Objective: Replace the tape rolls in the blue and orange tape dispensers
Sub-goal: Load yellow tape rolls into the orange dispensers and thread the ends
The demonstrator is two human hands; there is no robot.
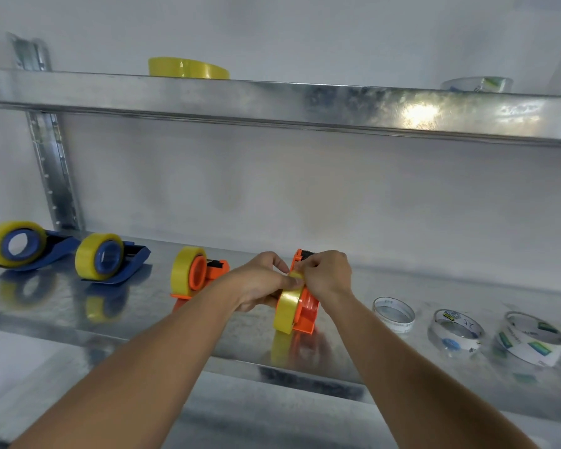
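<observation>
Four tape dispensers stand on a metal shelf point(208, 345). At the left are two blue dispensers point(62, 249) point(133, 257), each carrying a yellow roll. An orange dispenser point(212, 270) with a yellow roll stands left of centre. In the middle is a second orange dispenser point(306, 314) with a yellow tape roll point(285, 311) mounted on it. My left hand point(261, 281) grips that roll from the left, thumb on its top. My right hand point(327, 273) pinches the tape's loose end at the top of the roll, just below the serrated cutter point(306, 253).
Three near-empty clear tape rolls point(394, 314) point(455, 332) point(531, 338) lie flat on the shelf to the right. The upper shelf point(272, 102) holds a yellow roll point(188, 68) and a clear roll point(478, 84). A metal upright point(51, 163) stands at the back left.
</observation>
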